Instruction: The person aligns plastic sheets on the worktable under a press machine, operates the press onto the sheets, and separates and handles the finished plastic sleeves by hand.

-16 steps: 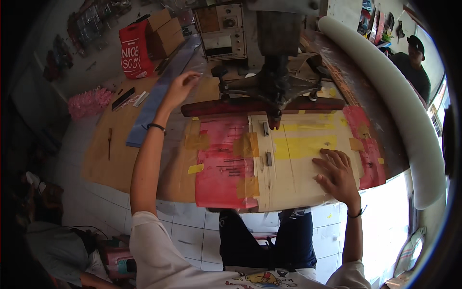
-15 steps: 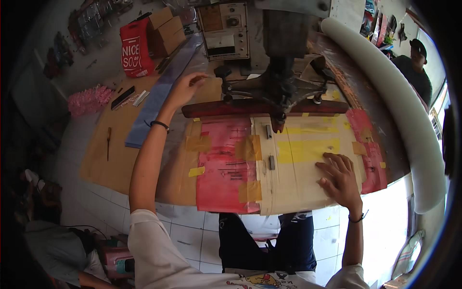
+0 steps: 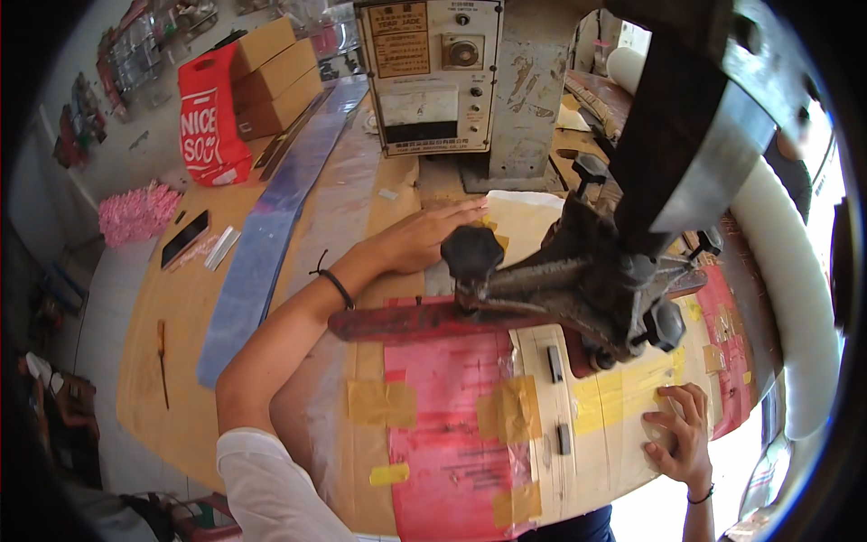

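Observation:
My left hand (image 3: 420,239) reaches behind the black press head (image 3: 587,280), fingers stretched out flat. Its fingertips are at the edge of a pale sheet (image 3: 528,212) with yellow tape; whether they press on it I cannot tell. My right hand (image 3: 682,438) rests with bent, spread fingers on a cream board (image 3: 605,465), beside a patch of yellow tape (image 3: 623,388). Left of the board's two small dark metal bars (image 3: 554,364) lies a red sheet (image 3: 442,452), fixed with brown tape (image 3: 510,406). A dark red bar (image 3: 406,322) under the press head crosses above both.
A control box (image 3: 429,77) stands behind. At left are a blue plastic strip (image 3: 262,262), a phone (image 3: 186,239), a thin wooden-handled tool (image 3: 163,361), a red bag (image 3: 212,117) and cardboard boxes (image 3: 280,81). A thick white roll (image 3: 781,298) borders the right, near another person (image 3: 795,181).
My view has moved closer and tilted toward the press. My left hand has come down from the air to the pale sheet behind the bar. The right hand stays on the board.

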Action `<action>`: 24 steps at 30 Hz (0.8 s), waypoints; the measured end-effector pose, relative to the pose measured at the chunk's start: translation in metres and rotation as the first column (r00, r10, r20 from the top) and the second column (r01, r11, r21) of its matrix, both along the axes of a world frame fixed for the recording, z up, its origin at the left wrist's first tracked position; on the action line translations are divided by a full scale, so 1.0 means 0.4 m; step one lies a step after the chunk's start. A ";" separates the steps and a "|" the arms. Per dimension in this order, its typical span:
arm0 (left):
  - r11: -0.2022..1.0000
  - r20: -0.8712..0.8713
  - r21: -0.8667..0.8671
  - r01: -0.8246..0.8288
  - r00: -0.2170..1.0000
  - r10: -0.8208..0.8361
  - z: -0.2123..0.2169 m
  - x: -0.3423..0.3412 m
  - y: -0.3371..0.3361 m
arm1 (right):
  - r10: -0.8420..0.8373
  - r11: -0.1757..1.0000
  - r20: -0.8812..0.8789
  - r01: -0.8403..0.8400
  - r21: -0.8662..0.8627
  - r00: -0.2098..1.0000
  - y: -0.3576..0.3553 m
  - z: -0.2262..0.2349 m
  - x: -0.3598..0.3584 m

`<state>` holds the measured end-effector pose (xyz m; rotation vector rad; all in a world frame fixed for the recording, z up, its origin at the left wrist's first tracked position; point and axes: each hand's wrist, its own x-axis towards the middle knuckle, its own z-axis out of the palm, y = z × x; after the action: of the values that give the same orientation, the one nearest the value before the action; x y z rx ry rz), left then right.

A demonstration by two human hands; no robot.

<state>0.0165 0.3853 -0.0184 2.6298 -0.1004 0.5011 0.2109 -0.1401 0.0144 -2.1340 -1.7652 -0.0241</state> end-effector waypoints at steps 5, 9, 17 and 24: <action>0.978 -0.144 0.207 -0.022 0.988 0.052 0.004 0.016 0.007 | -0.033 0.999 0.022 0.033 -0.007 0.999 0.009 0.002 -0.007; 0.966 -0.145 0.259 -0.001 0.989 0.040 0.006 0.021 0.019 | -0.028 1.000 0.022 0.028 -0.004 0.999 0.011 0.006 0.003; 0.870 -0.281 0.486 0.086 0.958 0.063 0.097 -0.010 0.039 | 0.030 1.000 -0.036 -0.030 0.004 0.999 0.017 0.032 0.007; 0.619 0.363 0.341 -0.707 0.707 0.608 0.352 -0.288 0.079 | 0.039 0.998 -0.030 -0.038 0.040 0.999 -0.017 0.020 0.011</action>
<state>-0.0987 0.4171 0.1222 3.0073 0.8405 1.1343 0.2151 -0.1468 0.0223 -2.0609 -1.7733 -0.0158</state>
